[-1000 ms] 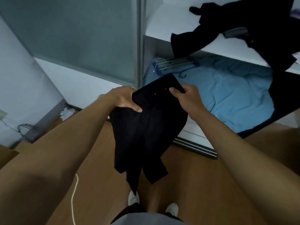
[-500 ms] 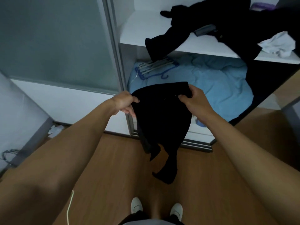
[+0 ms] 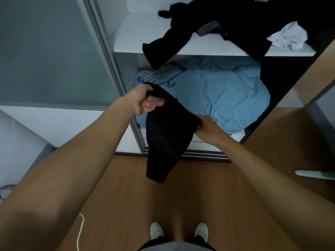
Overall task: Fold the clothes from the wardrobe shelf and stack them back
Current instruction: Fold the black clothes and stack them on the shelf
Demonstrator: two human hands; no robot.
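Note:
A black garment (image 3: 167, 134) hangs in front of the open wardrobe, held by both hands. My left hand (image 3: 145, 101) grips its upper corner, palm turned toward me. My right hand (image 3: 205, 128) holds its lower right edge, fingers hidden under the cloth. The garment's bottom dangles over the wooden floor. On the white wardrobe shelf (image 3: 130, 40) lies a heap of unfolded black clothes (image 3: 235, 24), one part drooping over the shelf's front edge, with a crumpled white cloth (image 3: 286, 38) among them.
Below the shelf lies a light blue blanket (image 3: 226, 93) with white and blue hangers (image 3: 163, 73) on it. A frosted sliding door (image 3: 50, 55) stands at the left. My white shoes (image 3: 156, 230) stand on the wooden floor (image 3: 199, 196). A white cord (image 3: 80, 230) trails at lower left.
The view has swung toward the wardrobe. My left hand has risen and turned palm up with its corner; my right hand has dropped lower, so the garment now hangs slanted and more bunched.

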